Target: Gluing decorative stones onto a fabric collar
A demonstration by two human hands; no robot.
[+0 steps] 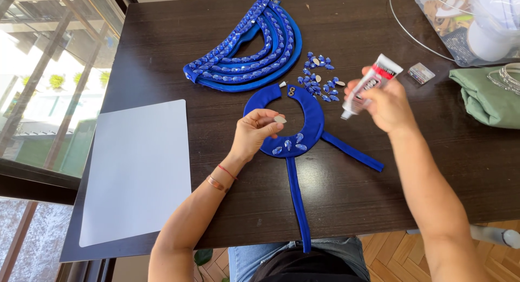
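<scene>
Left hand [254, 134] pinches a teardrop gem [280, 119] above the blue collar piece [303, 127]. Right hand [382, 100] grips the glue tube [371, 84], nozzle toward the gem. Risk: oversqueezing could drip glue onto the fabric beneath.

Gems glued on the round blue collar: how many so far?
3, clustered on the collar's lower curve: one gem at left, one in the middle, one at right. The left hand may hide more.

Left hand [254, 133] fingertips pinched, wrist bent; right hand [382, 100] fisted, raised.
</scene>
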